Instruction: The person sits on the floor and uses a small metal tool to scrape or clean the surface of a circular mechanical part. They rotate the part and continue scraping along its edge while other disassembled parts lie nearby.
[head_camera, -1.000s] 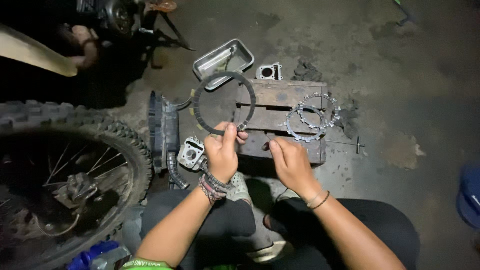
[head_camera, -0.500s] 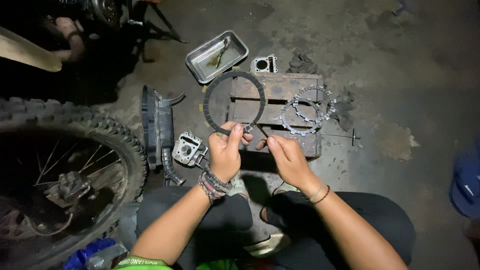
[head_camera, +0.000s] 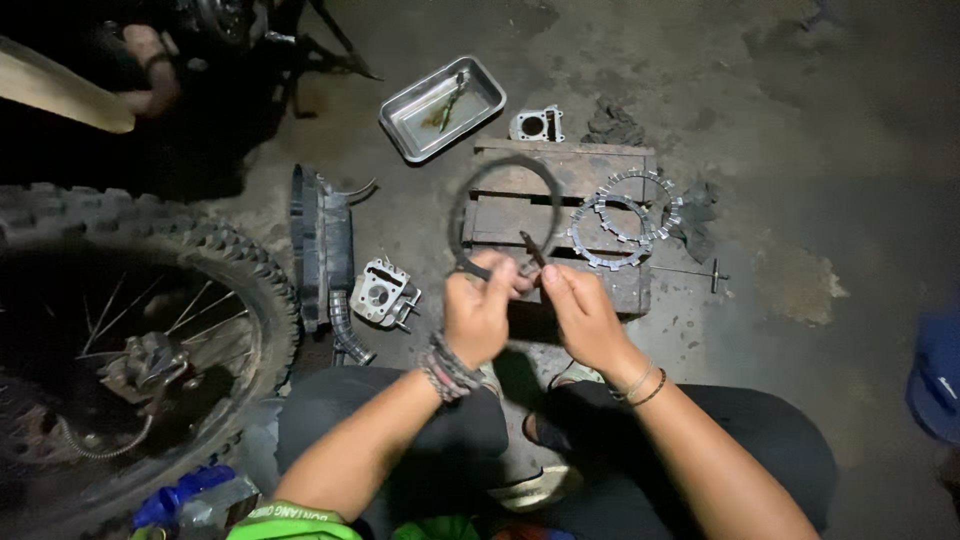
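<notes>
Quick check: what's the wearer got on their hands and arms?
Both hands bare, no gloves, no sleeves over the forearms. Left hand has a stack of braided and beaded wristbands. Right hand has thin bangles at the wrist.

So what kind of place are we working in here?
Most likely a motorcycle repair spot on a bare concrete floor. A knobby spoked wheel stands at left, toothed clutch plates lie on a wooden pallet, and a metal tray sits beyond. The left hand holds a dark ring.
</notes>
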